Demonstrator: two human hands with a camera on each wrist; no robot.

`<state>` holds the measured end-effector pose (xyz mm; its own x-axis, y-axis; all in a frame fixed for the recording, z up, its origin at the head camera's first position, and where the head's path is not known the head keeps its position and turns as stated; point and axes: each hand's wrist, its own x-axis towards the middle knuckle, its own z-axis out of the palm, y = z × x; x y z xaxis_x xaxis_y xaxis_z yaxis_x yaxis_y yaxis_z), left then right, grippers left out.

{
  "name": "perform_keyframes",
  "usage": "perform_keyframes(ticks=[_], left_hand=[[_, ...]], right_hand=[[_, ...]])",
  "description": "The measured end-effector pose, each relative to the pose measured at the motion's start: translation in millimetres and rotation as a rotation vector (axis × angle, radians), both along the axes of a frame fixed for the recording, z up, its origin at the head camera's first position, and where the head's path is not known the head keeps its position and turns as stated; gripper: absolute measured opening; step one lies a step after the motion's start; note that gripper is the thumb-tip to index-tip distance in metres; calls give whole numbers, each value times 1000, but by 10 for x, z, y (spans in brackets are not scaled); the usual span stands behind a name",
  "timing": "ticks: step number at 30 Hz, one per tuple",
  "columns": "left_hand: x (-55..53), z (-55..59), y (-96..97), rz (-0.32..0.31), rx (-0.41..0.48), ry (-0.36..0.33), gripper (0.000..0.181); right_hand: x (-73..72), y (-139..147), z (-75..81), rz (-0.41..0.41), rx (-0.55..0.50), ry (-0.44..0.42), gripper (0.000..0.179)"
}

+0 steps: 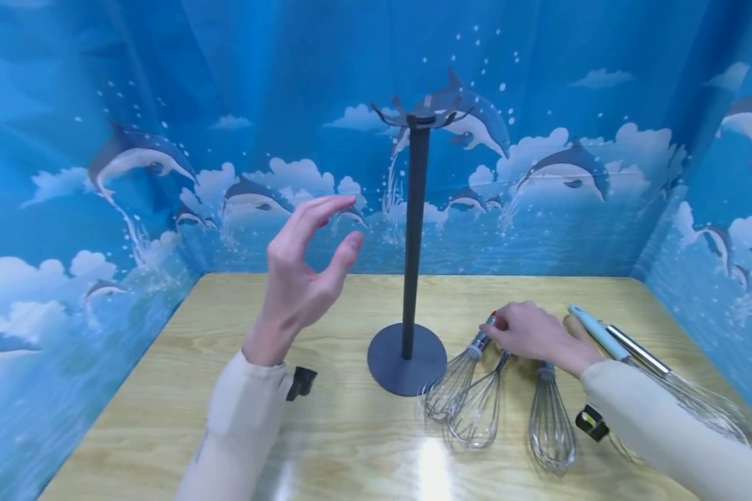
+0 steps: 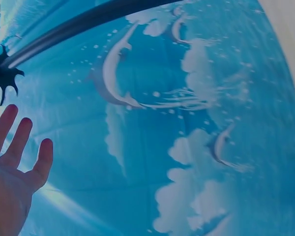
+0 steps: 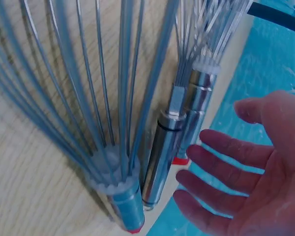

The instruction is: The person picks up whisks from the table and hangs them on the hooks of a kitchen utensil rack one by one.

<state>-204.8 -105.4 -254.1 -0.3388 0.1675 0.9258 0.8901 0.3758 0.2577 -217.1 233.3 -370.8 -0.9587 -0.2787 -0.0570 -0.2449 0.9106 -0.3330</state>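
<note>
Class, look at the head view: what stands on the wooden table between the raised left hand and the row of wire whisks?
The dark grey metal hook stand, upright on its round base, stands between the left hand and the wire whisks; the head view shows it.

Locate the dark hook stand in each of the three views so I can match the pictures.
Head view: the stand rises mid-frame from a round base on the table, between the left hand and the right hand.
Left wrist view: its pole runs along the top edge, with the hook crown at the far left.
Right wrist view: only a dark strip at the top right corner, probably the stand.
Shared landmark: the dolphin backdrop.
</note>
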Motion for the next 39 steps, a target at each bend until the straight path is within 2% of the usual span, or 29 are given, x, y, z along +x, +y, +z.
perform_keyframes(ticks=[3,9,15,19,23,24,27,31,35,39], left_hand=[[-45,145,67,-13,16,53,46],[-102,388,240,-52,32,109,44],[-144,494,379,-82,51,108,49],[-179,527,441,-91,42,93,48],[-210,541,490,-105,34,83,48],[-216,544,500,-108,34,79,48],[-233,557,524,-118,38,67,48],[-251,574,543,-133,41,45,49],[-263,592,565,-144,47,17,49],[-281,615,603,-157,59,-5,48]], right_hand=[[-30,-62,-28,-1,17,7,55],[-115,-186,-81,-10,21,13,61],[-193,-331,-63,-109,89,-76,62],[-236,-398,-43,-149,76,-176,58],[-268,-406,-29,-206,-54,-262,41],[-273,-401,-24,-225,-97,-282,45],[-289,-383,-8,-301,-225,-339,77],[-300,-355,24,-396,-395,-446,84],[-293,-330,81,-448,-561,-542,65],[-276,-309,159,-452,-712,-589,63]])
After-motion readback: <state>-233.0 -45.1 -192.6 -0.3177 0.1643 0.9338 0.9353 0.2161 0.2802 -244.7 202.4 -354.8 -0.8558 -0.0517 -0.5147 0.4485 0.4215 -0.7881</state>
